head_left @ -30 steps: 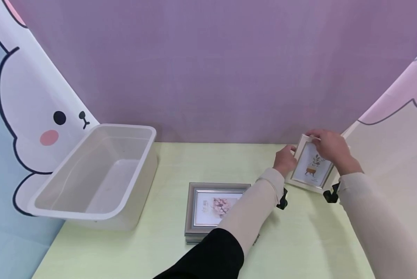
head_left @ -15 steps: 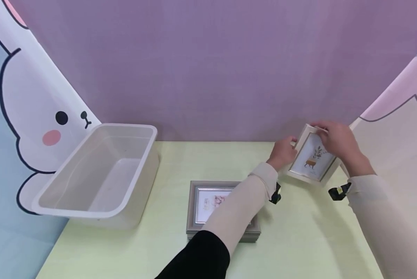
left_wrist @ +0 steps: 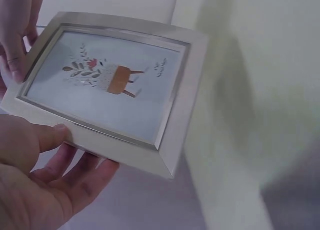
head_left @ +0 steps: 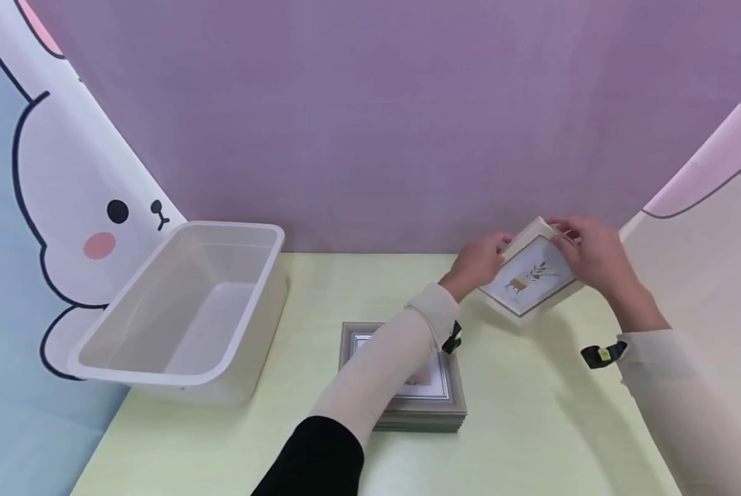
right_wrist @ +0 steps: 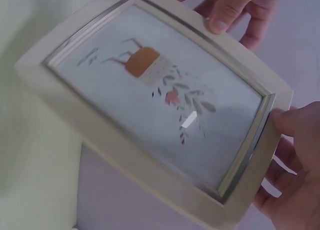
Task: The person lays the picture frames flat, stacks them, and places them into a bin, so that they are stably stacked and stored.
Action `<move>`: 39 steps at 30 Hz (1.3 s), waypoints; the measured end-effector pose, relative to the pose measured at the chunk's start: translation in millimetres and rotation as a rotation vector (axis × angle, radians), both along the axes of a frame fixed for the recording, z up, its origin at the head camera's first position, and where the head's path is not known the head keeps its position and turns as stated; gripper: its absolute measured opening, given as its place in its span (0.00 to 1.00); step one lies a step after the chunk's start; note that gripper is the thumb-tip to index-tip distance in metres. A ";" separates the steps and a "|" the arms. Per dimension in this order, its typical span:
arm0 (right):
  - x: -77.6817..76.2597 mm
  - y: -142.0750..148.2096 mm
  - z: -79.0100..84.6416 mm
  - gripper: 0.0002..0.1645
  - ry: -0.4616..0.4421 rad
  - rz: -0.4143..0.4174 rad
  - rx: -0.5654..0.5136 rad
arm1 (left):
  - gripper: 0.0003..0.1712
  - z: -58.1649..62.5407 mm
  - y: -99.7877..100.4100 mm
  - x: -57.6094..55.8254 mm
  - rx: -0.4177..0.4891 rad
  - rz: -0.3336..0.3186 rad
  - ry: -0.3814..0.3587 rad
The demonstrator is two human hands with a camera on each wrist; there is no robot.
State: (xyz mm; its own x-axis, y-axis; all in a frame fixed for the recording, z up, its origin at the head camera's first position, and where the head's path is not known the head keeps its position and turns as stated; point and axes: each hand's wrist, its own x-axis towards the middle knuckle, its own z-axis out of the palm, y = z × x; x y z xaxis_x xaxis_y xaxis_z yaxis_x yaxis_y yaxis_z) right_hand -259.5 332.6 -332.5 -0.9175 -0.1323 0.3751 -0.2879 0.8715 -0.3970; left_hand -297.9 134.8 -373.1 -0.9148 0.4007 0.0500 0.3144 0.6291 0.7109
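A cream picture frame with a potted-plant print is held tilted above the table's far right. My left hand grips its left edge, thumb on the front and fingers beneath, as the left wrist view shows on the frame's border. At the opposite end my right hand pinches the border; in the right wrist view that thumb lies on the front of the frame. Below my left forearm lies a stack of grey picture frames, partly hidden by the sleeve.
On the left of the pale yellow table stands a deep white plastic tub, with nothing seen inside. A purple backdrop rises behind the table, with printed cloth at both sides.
Both hands have lifted the cream picture frame from the table's far right corner, shifted it left and tilted it further. My left forearm now covers more of the grey stack's left part.
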 end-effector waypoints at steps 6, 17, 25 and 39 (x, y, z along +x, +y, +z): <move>1.8 -17.2 -12.1 0.20 0.041 0.041 -0.119 | 0.23 12.5 -32.1 1.0 -0.163 -0.053 0.121; -6.6 -51.8 -38.8 0.26 0.157 0.130 -0.206 | 0.24 32.3 -83.7 5.3 -0.397 -0.100 0.294; -7.6 -73.1 -54.3 0.30 0.185 0.169 -0.257 | 0.35 39.3 -109.1 10.6 -0.512 -0.075 0.368; -12.7 -116.6 -81.2 0.30 0.168 0.238 -0.485 | 0.27 44.2 -146.6 14.3 -0.520 0.003 0.457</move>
